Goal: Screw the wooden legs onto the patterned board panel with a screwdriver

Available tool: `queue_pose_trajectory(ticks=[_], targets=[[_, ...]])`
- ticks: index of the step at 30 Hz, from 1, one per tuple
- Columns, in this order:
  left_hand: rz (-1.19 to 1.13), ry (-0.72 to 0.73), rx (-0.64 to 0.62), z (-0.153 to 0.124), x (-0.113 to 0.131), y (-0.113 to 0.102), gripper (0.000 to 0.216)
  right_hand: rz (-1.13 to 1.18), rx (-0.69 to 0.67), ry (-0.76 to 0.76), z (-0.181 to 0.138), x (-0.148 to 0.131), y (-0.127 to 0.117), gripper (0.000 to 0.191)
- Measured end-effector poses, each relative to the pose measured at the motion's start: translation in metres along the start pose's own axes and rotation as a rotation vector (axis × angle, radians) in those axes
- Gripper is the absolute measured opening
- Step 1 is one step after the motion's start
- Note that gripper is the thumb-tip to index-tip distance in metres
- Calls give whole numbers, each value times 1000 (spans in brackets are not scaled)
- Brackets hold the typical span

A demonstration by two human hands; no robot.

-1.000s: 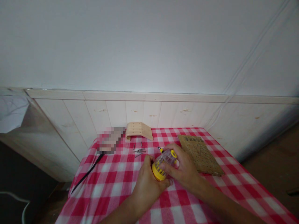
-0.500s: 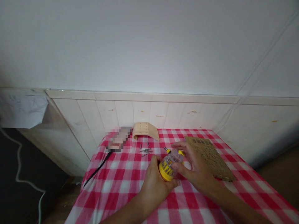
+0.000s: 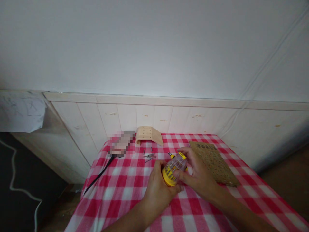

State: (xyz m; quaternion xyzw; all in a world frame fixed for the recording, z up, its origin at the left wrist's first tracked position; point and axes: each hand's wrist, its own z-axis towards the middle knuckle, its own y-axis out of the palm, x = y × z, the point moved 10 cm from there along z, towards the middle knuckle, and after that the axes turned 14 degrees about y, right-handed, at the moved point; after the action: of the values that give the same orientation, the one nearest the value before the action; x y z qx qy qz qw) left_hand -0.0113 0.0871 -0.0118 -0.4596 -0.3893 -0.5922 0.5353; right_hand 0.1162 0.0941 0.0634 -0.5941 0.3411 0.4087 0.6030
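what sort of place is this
Probably a room in a home: red-and-white checked tablecloth, pale vertical plank panelling behind it, and white paper with drawn lines at far left.

CASE (image 3: 172, 170): clear plastic cone, yellow base, yellow top | CONTENTS: narrow pieces, visible through wall, detail blurred | POSE: tilted, base lower left, top upper right | METAL TIP (image 3: 170, 155): beside top end, attachment unclear | LOCATION: between left hand (image 3: 158, 187) and right hand (image 3: 198, 175), over table (image 3: 130, 193)

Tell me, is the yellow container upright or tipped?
Tipped: the container leans, yellow base by the left hand, top toward the right hand.
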Motion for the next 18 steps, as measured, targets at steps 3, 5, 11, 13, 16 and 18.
queue_pose_trajectory(ticks=[3,5,11,13,16,18], targets=[[35,3,6,0,1,-2,59,36,-1,32,3,3,2,46],[65,-9,14,1,3,-4,58,173,-41,4,2,-2,2,49],[19,-46,-18,2,7,-1,54,356,-211,-34,-2,-18,1,57],[-3,-56,-40,3,6,0,54,370,-269,-17,-1,-21,0,60],[-62,-50,-97,4,7,3,55,349,-335,1,1,-27,-2,60],[-102,-42,-143,4,8,7,56,306,-375,13,1,-32,-1,60]])
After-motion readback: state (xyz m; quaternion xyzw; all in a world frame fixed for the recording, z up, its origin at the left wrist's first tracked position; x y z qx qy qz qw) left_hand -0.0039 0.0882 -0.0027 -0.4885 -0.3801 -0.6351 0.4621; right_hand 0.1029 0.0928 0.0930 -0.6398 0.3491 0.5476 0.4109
